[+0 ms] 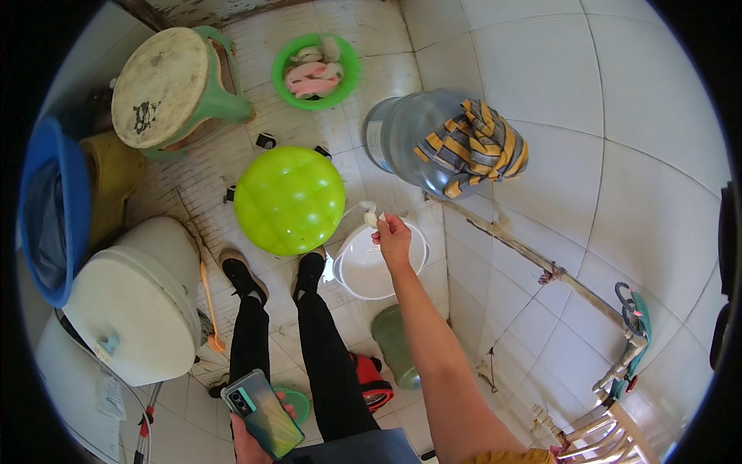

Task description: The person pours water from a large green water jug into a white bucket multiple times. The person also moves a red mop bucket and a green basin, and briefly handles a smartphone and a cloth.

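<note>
A smartphone (264, 413) in a clear case is gripped in my left hand (248, 443) at the bottom of the view, in front of my black trousers. My right hand (394, 238) reaches forward and pinches a small crumpled off-white scrap (371, 219), whose material I cannot tell. A pale thin strip seems to trail from it towards the left. Beneath this hand, a white plastic basin (355, 272) stands on the tiled floor. Close by on the left is a round lime-green padded stool (290, 200) on casters.
A large water jug (400, 136) with a striped cloth (493, 142) stands by the right wall. A green bowl (349, 95) holds pink and pale items. On the left are a green plastic stool (159, 87), a lidded white bucket (139, 313) and a blue basin (81, 232). A pipe (516, 246) runs along the wall.
</note>
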{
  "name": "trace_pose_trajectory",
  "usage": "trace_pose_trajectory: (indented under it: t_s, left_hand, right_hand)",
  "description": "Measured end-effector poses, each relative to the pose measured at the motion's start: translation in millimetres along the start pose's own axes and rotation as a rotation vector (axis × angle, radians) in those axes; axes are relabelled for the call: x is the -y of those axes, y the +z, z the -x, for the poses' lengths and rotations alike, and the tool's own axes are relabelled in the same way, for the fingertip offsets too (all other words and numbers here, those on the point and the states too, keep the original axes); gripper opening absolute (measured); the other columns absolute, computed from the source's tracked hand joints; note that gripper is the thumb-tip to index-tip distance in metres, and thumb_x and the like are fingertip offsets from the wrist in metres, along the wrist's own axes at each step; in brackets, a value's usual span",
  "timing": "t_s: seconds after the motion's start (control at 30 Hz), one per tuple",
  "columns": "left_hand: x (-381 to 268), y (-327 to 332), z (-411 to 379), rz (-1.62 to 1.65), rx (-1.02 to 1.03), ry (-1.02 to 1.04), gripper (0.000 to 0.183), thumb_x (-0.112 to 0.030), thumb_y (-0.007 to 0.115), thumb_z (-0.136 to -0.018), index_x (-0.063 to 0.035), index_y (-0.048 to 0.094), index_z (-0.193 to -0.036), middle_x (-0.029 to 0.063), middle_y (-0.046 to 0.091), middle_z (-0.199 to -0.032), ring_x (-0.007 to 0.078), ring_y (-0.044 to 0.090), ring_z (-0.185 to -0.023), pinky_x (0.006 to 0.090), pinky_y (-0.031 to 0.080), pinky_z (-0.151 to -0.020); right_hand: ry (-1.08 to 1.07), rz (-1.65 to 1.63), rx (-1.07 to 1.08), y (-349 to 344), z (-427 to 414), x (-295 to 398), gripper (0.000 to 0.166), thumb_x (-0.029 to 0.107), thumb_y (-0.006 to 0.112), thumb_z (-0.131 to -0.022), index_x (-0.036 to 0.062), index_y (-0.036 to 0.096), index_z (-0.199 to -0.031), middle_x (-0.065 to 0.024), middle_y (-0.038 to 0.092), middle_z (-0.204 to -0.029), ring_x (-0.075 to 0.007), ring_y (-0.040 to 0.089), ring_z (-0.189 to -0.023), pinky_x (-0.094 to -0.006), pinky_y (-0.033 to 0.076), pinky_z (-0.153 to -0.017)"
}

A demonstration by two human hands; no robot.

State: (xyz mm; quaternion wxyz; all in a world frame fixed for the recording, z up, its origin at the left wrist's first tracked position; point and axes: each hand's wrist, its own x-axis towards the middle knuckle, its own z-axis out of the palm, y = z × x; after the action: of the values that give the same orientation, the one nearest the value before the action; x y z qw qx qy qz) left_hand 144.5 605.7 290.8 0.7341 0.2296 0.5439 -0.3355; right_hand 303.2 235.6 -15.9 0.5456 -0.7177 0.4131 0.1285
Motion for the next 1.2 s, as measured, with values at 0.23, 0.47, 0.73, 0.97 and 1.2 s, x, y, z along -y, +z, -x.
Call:
trace_pose_trajectory:
  t_s: [0.23, 0.47, 0.73, 0.97, 1.2]
  left_hand:
    - [-4, 38, 10, -0.054, -0.100, 0.067, 0.088, -0.074, 0.021, -0.091, 0.0004, 0.044, -0.133, 0.0151, 0.059, -0.115, 0.0262, 0.059, -0.101, 0.0413, 0.048, -0.091]
    - [-12, 50, 23, -0.090, -0.018, 0.012, 0.084, -0.069, 0.019, -0.094, -0.0015, 0.034, -0.142, 0.0152, 0.051, -0.132, 0.0277, 0.058, -0.108, 0.0452, 0.047, -0.097]
    - [-2, 15, 32, 0.043, 0.022, 0.023, 0.068, -0.056, 0.036, -0.098, -0.0020, 0.041, -0.139, 0.0128, 0.056, -0.129, 0.0260, 0.057, -0.115, 0.0394, 0.047, -0.099]
    - [-20, 38, 35, 0.020, 0.025, 0.056, 0.073, -0.058, 0.037, -0.097, -0.0019, 0.034, -0.144, 0.0140, 0.053, -0.134, 0.0276, 0.054, -0.119, 0.0409, 0.043, -0.103]
    - [-13, 21, 34, 0.120, 0.063, 0.027, 0.080, -0.062, 0.041, -0.094, -0.0006, 0.031, -0.146, 0.0153, 0.050, -0.138, 0.0286, 0.052, -0.122, 0.0402, 0.041, -0.105]
  right_hand:
    - [0.398, -0.593, 0.149, -46, 30, 28, 0.025, 0.024, 0.053, -0.099, 0.0040, 0.064, -0.110, -0.0049, 0.064, -0.091, -0.0108, 0.061, -0.077, -0.0264, 0.053, -0.068]
    - [0.504, -0.614, 0.286, -53, 77, 18, 0.021, 0.018, 0.057, -0.097, 0.0035, 0.060, -0.111, -0.0068, 0.063, -0.107, -0.0175, 0.059, -0.100, -0.0347, 0.052, -0.088]
    - [0.161, -0.777, 0.339, 27, 50, 134, 0.023, 0.018, 0.053, -0.099, -0.0004, 0.057, -0.112, -0.0097, 0.060, -0.113, -0.0202, 0.060, -0.104, -0.0370, 0.052, -0.095]
    - [-0.496, 0.192, -0.023, 63, -30, 215, 0.044, 0.019, 0.063, -0.090, -0.0013, 0.051, -0.127, -0.0180, 0.056, -0.122, -0.0291, 0.056, -0.110, -0.0389, 0.047, -0.095]
    - [-0.930, 0.917, -0.643, -51, -13, 237, 0.077, 0.013, 0.072, -0.078, 0.0107, 0.036, -0.146, -0.0226, 0.022, -0.152, -0.0470, 0.023, -0.135, -0.0551, 0.027, -0.110]
